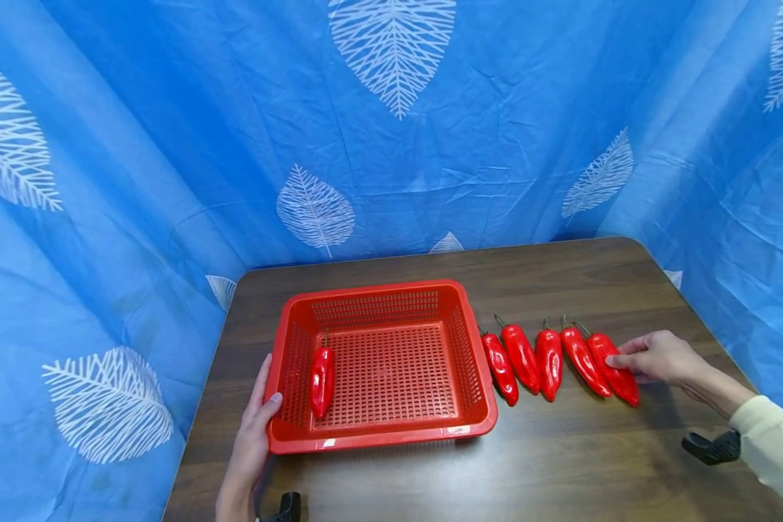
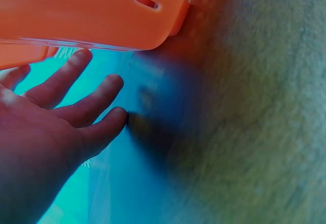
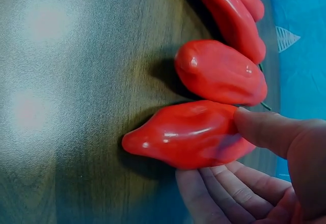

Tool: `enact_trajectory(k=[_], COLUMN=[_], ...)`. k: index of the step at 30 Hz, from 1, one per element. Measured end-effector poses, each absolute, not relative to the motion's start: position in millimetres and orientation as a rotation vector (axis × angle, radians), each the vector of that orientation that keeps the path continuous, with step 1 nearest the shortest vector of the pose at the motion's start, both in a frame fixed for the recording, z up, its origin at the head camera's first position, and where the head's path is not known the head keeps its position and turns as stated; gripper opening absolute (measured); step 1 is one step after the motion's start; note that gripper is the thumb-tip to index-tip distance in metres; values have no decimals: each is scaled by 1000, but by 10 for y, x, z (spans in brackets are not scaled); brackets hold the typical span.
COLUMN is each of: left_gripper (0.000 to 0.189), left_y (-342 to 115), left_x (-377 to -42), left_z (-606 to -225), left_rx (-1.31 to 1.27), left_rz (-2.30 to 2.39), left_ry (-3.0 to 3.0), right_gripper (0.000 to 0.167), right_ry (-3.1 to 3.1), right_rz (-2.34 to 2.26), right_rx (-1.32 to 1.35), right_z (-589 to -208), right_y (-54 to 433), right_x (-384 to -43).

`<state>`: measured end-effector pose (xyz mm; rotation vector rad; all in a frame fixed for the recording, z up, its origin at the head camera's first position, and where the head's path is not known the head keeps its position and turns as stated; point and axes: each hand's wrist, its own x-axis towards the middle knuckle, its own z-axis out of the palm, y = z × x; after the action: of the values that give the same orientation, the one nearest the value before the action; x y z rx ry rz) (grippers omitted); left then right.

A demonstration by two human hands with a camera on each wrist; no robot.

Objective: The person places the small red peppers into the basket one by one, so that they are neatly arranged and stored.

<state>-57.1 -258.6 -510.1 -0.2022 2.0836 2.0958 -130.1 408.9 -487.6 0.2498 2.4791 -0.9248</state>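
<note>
My left hand (image 1: 251, 435) is at the left end of a red plastic basket (image 1: 381, 437), thumb over its rim and the other fingers along the outside. The left wrist view has those fingers (image 2: 97, 102) spread below the basket's wall (image 2: 91, 20). To the right, my right hand (image 1: 665, 359) pinches the outermost red chili pepper (image 1: 616, 373), thumb on its upper side and fingers under its other side. That pepper (image 3: 188, 135) lies close over the table in the right wrist view, its tip pointing away from the palm. Another red pepper (image 1: 322, 382) rests inside the basket.
Several red peppers (image 1: 549, 362) lie in a row between the basket and my right hand, stems toward the back. The leftmost pepper (image 1: 499, 368) is right beside the basket. A blue leaf-patterned curtain (image 1: 378, 196) surrounds the wooden table (image 1: 548, 464) at the back and sides.
</note>
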Motion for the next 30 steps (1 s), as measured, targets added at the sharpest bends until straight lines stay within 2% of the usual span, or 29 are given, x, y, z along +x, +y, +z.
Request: enact_trajectory(k=[15,22,30], left_gripper=[75,75,76], left_y=[-2590,-2601,-2598], left_x=[-577,-578,-573], left_z=[-5104,-5102,-5110], left_rx=[-174,-152,-157], left_rz=[2107,2121,2112], left_ry=[2078,2073,2078], right_gripper=[71,78,77], right_ry=[2393,2333,2300], right_rz=[-1041,-1116,-1164], right_rx=[256,299,267], right_z=[-4739,-4572,-4460], right_y=[4217,4136,3994], right_x=[-1191,-1185,-1186])
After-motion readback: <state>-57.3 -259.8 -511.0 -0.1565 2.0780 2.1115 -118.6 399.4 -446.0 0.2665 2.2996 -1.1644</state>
